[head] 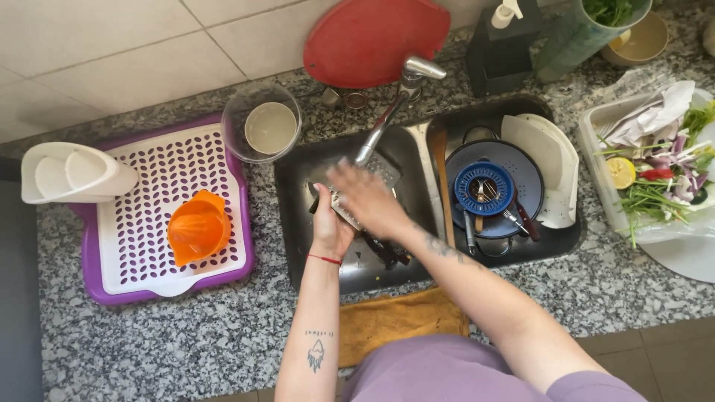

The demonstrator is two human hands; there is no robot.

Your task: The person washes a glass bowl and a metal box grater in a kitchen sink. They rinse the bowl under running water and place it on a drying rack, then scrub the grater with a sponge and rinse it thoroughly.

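Over the left basin of a steel sink [298, 246], my left hand [328, 227] grips the dark handle of a flat metal grater [383, 170]. My right hand [369, 197] lies on top of the grater's face, blurred, and covers most of it. The grater's upper end sits under the tap [398, 97]. Whether my right hand holds a sponge is hidden. Dark utensils [387, 249] lie in the basin below my hands.
A purple and white drying rack [141, 216] on the left carries an orange juicer [197, 227] and a white cutlery holder [71, 173]. The right basin holds a dark pan, blue strainer [484, 187], cutlery and a white lid [547, 160]. Vegetable scraps fill a tray [596, 126] at right.
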